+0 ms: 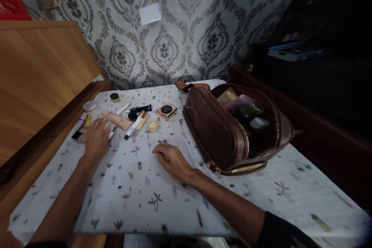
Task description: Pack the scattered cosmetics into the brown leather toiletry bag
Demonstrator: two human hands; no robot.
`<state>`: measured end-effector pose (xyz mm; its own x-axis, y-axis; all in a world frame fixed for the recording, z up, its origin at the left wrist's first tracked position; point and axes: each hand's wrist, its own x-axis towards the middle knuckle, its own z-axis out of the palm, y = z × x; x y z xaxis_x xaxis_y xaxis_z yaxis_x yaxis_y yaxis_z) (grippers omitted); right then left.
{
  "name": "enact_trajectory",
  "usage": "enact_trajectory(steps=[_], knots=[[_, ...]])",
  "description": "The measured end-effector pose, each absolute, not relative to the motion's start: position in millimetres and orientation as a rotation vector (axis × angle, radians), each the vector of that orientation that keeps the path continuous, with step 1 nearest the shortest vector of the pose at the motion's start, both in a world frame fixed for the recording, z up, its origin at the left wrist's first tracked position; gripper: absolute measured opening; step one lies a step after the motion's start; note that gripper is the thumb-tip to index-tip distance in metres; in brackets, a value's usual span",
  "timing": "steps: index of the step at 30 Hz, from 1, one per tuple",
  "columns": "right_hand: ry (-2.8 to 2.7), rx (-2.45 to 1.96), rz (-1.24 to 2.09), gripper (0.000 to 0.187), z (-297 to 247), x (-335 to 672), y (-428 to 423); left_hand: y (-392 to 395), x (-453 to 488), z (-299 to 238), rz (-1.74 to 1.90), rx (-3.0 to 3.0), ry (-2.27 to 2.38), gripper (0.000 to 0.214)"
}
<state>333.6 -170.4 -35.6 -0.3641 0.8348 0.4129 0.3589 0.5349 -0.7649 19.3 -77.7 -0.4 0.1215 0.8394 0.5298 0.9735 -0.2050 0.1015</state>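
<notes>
My left hand [97, 138] lies flat and open on the patterned cloth [139, 197], its fingertips touching small cosmetics at the left: a gold lipstick [87, 120] and a beige tube [117, 120]. My right hand [171, 159] rests on the cloth near the middle with fingers curled loosely down, nothing visible in it. Beyond the hands lie a white-and-gold tube [135, 124], a black mascara [141, 108], a small yellow pot [152, 125] and a square gold compact [166, 111]. An open brown leather pouch [221, 131] with a gold zip stands to the right, jars and packets inside.
A round clear dish [90, 105] and a small green-lidded pot [115, 97] sit at the far left of the cloth. A wooden panel [37, 73] rises on the left. Patterned wallpaper [174, 46] backs the table. Dark furniture [319, 85] stands to the right.
</notes>
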Motion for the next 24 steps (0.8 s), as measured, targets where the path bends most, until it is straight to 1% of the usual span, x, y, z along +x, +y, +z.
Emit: enact_trajectory(steps=[2,5,7,9,11,13,15,18,21,24], knots=[[-1.949,-0.972,0.731,0.026,-35.6,333.6,-169.9,-71.2,52.2,-5.6,-0.642,-2.215,-1.783,0.054],[-1.947,-0.973,0.732,0.026,-35.6,333.7,-169.4,-73.3,97.0,-18.1,-0.486,-2.375,-1.766,0.060],[-1.947,-0.970,0.729,0.026,-35.6,333.7,-169.4,-82.3,117.8,-24.8,-0.470,-2.502,-1.689,0.064],[-1.949,-0.967,0.735,0.026,-35.6,333.5,-169.5,-92.1,129.4,-25.6,-0.551,-2.611,-1.593,0.061],[-1.947,-0.969,0.744,0.026,-35.5,333.3,-169.8,-96.5,133.3,-18.9,-0.706,-2.687,-1.531,0.053],[-1.949,-0.979,0.747,0.026,-34.9,333.1,-170.1,-92.2,132.7,-6.8,-0.805,-2.673,-1.580,0.046],[-1.952,-0.988,0.746,0.026,-34.1,333.1,-170.2,-80.0,131.0,6.1,-0.718,-2.541,-1.757,0.041],[-1.955,-0.999,0.756,0.025,-33.0,333.2,-170.0,-57.2,131.4,18.2,-0.458,-2.327,-1.981,0.033],[-1.954,-1.002,0.769,0.025,-32.8,333.0,-169.6,-41.6,137.0,20.5,-0.318,-2.252,-2.088,0.028],[-1.950,-1.002,0.765,0.025,-33.3,332.8,-169.1,-37.7,144.7,20.0,-0.223,-2.186,-2.153,0.028]])
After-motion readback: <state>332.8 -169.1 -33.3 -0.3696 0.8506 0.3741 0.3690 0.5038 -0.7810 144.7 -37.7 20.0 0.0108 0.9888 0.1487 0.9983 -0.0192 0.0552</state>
